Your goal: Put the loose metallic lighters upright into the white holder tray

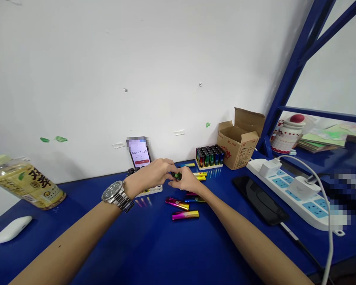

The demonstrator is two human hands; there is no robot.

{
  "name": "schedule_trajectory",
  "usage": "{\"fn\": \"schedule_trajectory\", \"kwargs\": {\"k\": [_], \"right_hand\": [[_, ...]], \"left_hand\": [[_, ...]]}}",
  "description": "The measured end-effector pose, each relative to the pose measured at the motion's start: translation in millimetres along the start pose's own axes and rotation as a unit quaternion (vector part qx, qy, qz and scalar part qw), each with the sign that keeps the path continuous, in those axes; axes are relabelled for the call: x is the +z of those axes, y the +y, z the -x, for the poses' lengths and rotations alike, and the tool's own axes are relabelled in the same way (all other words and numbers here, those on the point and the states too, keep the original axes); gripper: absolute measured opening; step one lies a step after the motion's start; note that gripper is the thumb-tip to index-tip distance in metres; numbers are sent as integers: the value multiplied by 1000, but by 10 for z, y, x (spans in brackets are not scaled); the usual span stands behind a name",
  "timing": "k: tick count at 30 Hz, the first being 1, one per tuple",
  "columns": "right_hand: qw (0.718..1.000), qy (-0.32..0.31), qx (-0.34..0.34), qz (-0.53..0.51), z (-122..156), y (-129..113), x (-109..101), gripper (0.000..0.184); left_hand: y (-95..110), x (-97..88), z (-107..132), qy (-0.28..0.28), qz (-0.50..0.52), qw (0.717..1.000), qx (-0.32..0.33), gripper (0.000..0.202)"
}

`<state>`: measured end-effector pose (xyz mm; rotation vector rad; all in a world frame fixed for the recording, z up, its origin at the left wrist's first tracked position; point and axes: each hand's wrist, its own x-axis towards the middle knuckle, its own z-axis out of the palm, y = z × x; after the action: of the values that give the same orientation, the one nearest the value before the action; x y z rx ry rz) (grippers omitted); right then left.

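My left hand [154,174], with a watch [118,195] at its wrist, meets my right hand [188,183] above the middle of the table. Fingers of both hands are closed round a small dark-green lighter [176,175], mostly covered by them. A white tray [154,190] lies under and behind my left hand; black lighter tops show at its left, and the rest is hidden. Below my right hand lie loose shiny lighters, among them a magenta-and-yellow one [185,215] and a red-and-yellow one [177,204].
A full tray of upright lighters [210,155] stands by the wall beside an open cardboard box [240,138]. A phone showing a timer [139,152] leans behind. At right are a black phone [260,200] and a power strip [299,194]; a bottle [28,182] and white case [12,229] at left.
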<state>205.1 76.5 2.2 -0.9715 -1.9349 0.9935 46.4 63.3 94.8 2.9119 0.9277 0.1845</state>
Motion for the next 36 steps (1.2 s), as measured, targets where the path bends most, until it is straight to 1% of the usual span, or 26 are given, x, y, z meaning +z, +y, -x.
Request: {"fn": "schedule_trajectory", "kwargs": {"k": [3, 6, 10, 12, 14, 16, 18, 22, 25, 27, 31, 36], "right_hand": [[1000, -22, -1, -11, 5, -15, -20, 14], [1000, -17, -6, -24, 5, -6, -22, 14], [1000, -14, -16, -24, -5, 44, 2, 25], [1000, -13, -7, -22, -10, 61, 16, 28], [1000, -11, 4, -27, -12, 62, 25, 26], [999, -10, 6, -34, -12, 53, 29, 22], [999, -11, 4, -36, -12, 48, 29, 20], [999, -10, -7, -32, -16, 64, 32, 18], [999, -12, -9, -28, -17, 74, 34, 17], [1000, -14, -5, -25, -16, 68, 33, 16], [1000, -14, 1, -18, -13, 41, 27, 14], [1000, -16, 9, -8, -14, 40, 32, 11]], "left_hand": [[16, 24, 29, -2, -26, 1000, -5, 30], [-5, 13, 51, 10, -34, 999, -25, 32], [-121, -90, 85, 17, -75, 994, -82, 31], [-193, -157, 121, 8, -94, 990, -104, 31], [-255, -198, 163, -9, -104, 987, -119, 32], [-306, -193, 199, -26, -112, 985, -131, 31], [-354, -149, 220, -39, -120, 982, -141, 30], [-443, -57, 228, -54, -148, 976, -151, 27], [-479, -56, 235, -56, -160, 974, -150, 22], [-485, -73, 250, -54, -149, 975, -154, 20], [-490, -91, 291, -42, -126, 979, -155, 23], [-508, -82, 319, -10, -100, 984, -150, 30]]}}
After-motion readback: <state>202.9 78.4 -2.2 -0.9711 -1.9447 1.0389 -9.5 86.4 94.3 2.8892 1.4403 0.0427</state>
